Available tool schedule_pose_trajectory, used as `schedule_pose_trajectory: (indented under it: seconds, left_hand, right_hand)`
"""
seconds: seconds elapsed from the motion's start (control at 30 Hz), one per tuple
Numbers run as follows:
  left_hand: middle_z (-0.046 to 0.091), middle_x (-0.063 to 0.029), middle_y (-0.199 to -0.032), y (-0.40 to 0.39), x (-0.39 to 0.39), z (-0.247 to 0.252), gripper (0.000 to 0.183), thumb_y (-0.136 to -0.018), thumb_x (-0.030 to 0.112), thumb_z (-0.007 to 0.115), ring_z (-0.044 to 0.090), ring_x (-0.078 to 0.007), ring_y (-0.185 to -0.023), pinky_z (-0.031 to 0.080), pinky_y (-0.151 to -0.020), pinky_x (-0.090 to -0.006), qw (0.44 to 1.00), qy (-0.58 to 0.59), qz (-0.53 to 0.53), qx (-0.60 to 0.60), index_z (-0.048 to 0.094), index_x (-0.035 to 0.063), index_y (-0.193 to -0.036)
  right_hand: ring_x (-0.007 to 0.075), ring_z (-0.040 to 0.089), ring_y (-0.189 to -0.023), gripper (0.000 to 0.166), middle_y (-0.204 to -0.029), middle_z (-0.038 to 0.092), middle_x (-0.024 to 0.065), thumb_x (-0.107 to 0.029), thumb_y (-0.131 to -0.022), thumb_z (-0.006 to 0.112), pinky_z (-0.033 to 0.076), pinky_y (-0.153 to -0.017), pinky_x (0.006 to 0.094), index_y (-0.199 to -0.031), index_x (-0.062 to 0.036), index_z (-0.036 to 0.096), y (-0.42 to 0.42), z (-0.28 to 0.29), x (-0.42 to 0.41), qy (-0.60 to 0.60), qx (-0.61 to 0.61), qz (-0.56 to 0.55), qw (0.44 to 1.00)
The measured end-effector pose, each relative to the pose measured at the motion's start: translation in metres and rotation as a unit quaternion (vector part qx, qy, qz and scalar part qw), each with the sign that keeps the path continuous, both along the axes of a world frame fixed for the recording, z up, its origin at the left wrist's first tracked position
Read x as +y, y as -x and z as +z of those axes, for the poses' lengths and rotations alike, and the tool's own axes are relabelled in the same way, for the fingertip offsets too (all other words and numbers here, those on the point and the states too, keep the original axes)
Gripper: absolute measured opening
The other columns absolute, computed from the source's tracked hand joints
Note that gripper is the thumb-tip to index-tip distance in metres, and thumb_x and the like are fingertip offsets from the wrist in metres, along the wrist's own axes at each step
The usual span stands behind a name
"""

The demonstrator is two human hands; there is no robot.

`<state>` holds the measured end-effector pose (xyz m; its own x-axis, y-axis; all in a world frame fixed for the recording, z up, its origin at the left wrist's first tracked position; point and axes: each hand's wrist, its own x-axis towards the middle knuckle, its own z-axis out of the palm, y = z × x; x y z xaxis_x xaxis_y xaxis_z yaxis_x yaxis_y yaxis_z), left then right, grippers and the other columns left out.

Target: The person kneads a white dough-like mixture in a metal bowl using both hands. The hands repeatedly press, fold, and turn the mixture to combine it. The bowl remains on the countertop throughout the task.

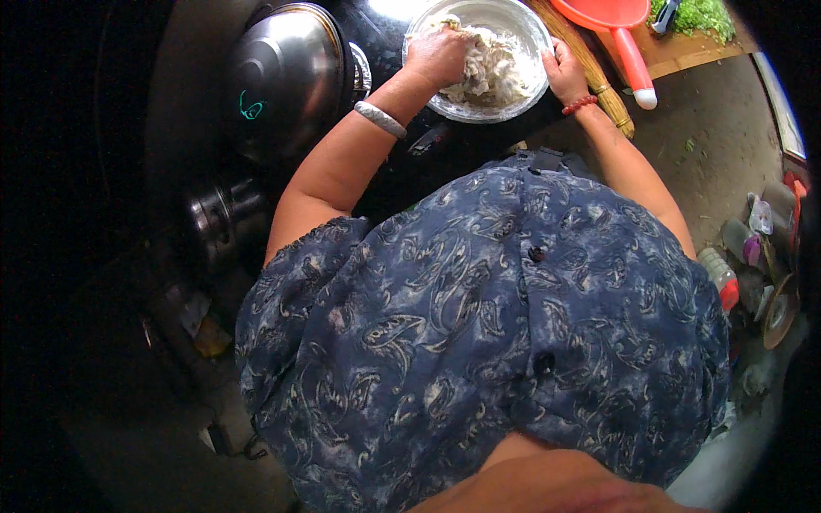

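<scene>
A round metal bowl (482,115) stands on the dark countertop before me, at the top of the view. Inside it lies a shaggy, pale mass of wet flour dough (503,70), and flour coats the bowl's inner wall. My left hand (439,54) is down in the bowl, its fingers curled into the dough and smeared with it; the fingertips are partly hidden. A light-coloured bangle circles that forearm. My right hand (566,74) grips the bowl's right rim, thumb on the near side. Red beads ring its wrist.
A large domed metal lid (288,77) sits left of the bowl. On the right lie a straw whisk broom (600,90), a red plastic ladle (628,58) and a wooden board (699,61) bearing chopped greens (699,22) and a dark-handled tool (666,18). Bottles and clutter stand far right.
</scene>
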<state>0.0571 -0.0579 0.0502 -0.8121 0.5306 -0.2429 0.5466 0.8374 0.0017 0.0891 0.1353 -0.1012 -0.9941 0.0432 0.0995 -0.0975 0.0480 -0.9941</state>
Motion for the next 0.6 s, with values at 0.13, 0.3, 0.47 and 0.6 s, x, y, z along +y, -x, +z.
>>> schedule_pose_trajectory:
  seconds: [0.13,0.3,0.47,0.6]
  left_hand:
    - [0.056,-0.0116,-0.086,-0.011,-0.009,-0.038,0.039,-0.059,0.011,0.056,0.052,-0.0254,-0.083,0.042,-0.071,-0.0341,0.998,-0.031,0.023,-0.052,0.053,0.0169,-0.097]
    - [0.057,-0.0108,-0.085,-0.028,0.011,-0.055,0.031,-0.064,0.016,0.053,0.053,-0.0253,-0.083,0.041,-0.074,-0.035,0.997,-0.027,0.023,-0.061,0.055,0.0164,-0.095]
    - [0.058,-0.0132,-0.078,-0.031,0.031,-0.059,0.021,-0.065,0.014,0.047,0.056,-0.0256,-0.074,0.044,-0.065,-0.035,0.996,0.033,0.016,-0.075,0.06,0.0094,-0.081]
    - [0.058,-0.014,-0.074,-0.028,0.039,-0.064,0.019,-0.063,0.013,0.048,0.057,-0.0257,-0.071,0.045,-0.062,-0.0347,0.997,0.02,0.013,-0.075,0.06,0.0067,-0.076]
  right_hand:
    - [0.0154,0.053,-0.071,0.025,-0.08,0.056,0.0114,-0.016,-0.077,0.045,0.041,-0.064,0.0254,-0.095,0.0012,0.047,0.0,0.007,0.0,-0.038,0.017,-0.006,0.999]
    - [0.014,0.054,-0.072,0.026,-0.079,0.057,0.0118,-0.016,-0.077,0.046,0.041,-0.064,0.025,-0.096,0.0018,0.047,-0.002,0.024,-0.004,-0.011,0.048,-0.031,0.998]
    - [0.0188,0.055,-0.073,0.028,-0.079,0.057,0.013,-0.018,-0.076,0.047,0.042,-0.064,0.0279,-0.097,-0.0002,0.047,-0.001,0.027,-0.007,-0.051,0.067,-0.062,0.995]
    - [0.0274,0.054,-0.073,0.028,-0.078,0.056,0.015,-0.021,-0.075,0.047,0.042,-0.064,0.0314,-0.096,-0.0024,0.047,-0.001,0.026,-0.007,-0.106,0.07,-0.07,0.989]
